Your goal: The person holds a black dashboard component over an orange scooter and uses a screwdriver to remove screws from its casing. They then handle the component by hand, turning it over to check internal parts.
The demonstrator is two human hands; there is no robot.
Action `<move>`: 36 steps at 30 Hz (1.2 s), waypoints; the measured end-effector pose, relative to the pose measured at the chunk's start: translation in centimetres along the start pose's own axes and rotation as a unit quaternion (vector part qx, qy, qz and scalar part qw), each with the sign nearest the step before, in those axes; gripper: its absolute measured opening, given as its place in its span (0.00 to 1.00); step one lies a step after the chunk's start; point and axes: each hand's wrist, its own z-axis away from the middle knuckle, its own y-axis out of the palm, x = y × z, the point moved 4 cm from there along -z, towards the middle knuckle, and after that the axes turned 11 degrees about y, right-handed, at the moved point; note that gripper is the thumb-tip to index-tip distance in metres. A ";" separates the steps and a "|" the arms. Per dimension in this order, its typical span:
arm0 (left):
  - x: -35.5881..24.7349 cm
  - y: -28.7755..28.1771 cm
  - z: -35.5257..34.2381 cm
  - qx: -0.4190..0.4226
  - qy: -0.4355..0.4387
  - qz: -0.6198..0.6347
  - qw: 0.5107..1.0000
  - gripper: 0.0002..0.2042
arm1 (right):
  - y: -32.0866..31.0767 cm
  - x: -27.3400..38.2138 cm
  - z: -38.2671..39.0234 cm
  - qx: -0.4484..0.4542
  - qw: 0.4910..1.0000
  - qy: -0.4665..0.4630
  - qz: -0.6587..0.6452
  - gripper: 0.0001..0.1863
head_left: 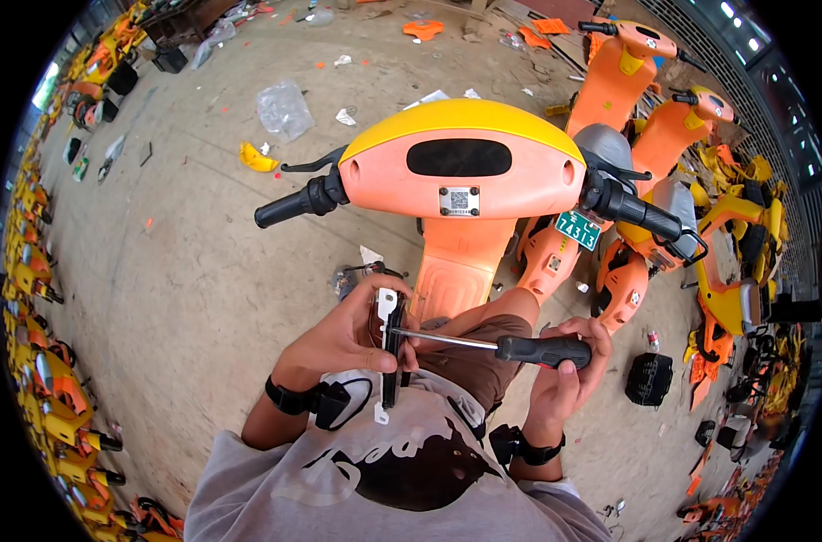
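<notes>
My left hand (355,331) is closed round a narrow black bar-shaped part (392,361) with white tabs at both ends, held upright before my chest. In my right hand (569,366) is a screwdriver (528,350) with a dark handle, its metal shaft lying level and pointing left. The shaft's tip meets the black part near its upper half; whether it sits in a screw cannot be made out. Just beyond my hands stands an orange scooter (465,262) with a yellow-topped head, a dark oval display (459,157) and two black handlebar grips.
More orange scooters (610,86) stand close together at the right. A black basket (649,379) lies on the floor at the right. Clear plastic film (283,110) and a yellow broken piece (257,157) litter the concrete floor. Rows of yellow scooters (58,388) line the left side.
</notes>
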 end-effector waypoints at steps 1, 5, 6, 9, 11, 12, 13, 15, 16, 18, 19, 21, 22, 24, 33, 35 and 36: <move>0.0 0.0 0.0 -0.002 0.007 -0.012 1.000 0.40 | -0.1 0.0 0.0 0.002 1.000 0.001 -0.001 0.24; -0.2 0.1 0.0 -0.005 0.001 -0.001 1.000 0.40 | -0.8 -0.2 0.6 -0.019 0.997 0.074 0.005 0.25; -0.2 0.1 0.0 -0.007 0.002 0.001 1.000 0.40 | -0.8 -0.3 0.6 -0.031 0.997 0.071 0.032 0.25; 0.1 -0.1 0.0 -0.007 0.015 -0.009 1.000 0.40 | -0.6 -0.5 0.4 -0.053 0.995 0.038 0.076 0.25; 0.4 -0.2 0.0 -0.010 0.019 -0.010 1.000 0.40 | -0.3 -0.3 0.1 -0.050 0.997 -0.011 0.056 0.24; 0.5 -0.2 0.0 -0.013 0.017 -0.004 1.000 0.40 | -0.3 -0.3 0.1 -0.044 0.998 -0.010 0.054 0.24; 0.6 -0.2 0.0 -0.016 0.014 0.001 1.000 0.40 | -0.3 -0.3 0.0 -0.038 0.998 -0.008 0.052 0.24; 0.5 0.0 -0.1 -0.024 0.012 0.000 1.000 0.40 | -0.3 -0.1 0.0 -0.033 0.998 -0.008 0.051 0.24; 0.5 0.1 -0.2 -0.028 0.011 -0.001 1.000 0.40 | -0.2 0.0 0.0 -0.032 0.998 -0.007 0.052 0.24; 0.5 0.1 -0.3 -0.010 0.023 0.010 1.000 0.38 | -0.2 0.0 0.0 -0.032 0.998 -0.006 0.051 0.24; 0.5 0.1 -0.3 -0.001 0.030 0.015 0.999 0.37 | -0.2 0.0 0.0 -0.034 0.998 -0.005 0.051 0.24; 0.6 0.1 -0.3 0.000 0.028 0.022 0.999 0.37 | -0.3 -0.1 0.1 -0.035 0.998 -0.005 0.051 0.23; 0.7 0.1 -0.3 0.001 0.028 0.025 0.999 0.37 | -0.3 -0.1 0.1 -0.035 0.998 -0.006 0.052 0.23; 0.8 0.1 -0.2 0.001 0.027 0.033 0.999 0.38 | -0.4 -0.1 0.0 -0.033 0.998 -0.007 0.052 0.23; 1.3 -0.3 0.1 -0.007 0.003 0.073 0.997 0.26 | -0.2 -0.1 0.1 -0.034 0.998 -0.001 0.053 0.22; 1.5 -0.5 0.1 -0.013 -0.005 0.092 0.996 0.26 | -0.3 -0.2 0.1 -0.037 0.998 -0.003 0.054 0.22; 1.5 -0.5 0.2 -0.015 -0.007 0.092 0.996 0.27 | -0.2 -0.2 0.1 -0.037 0.998 -0.001 0.051 0.22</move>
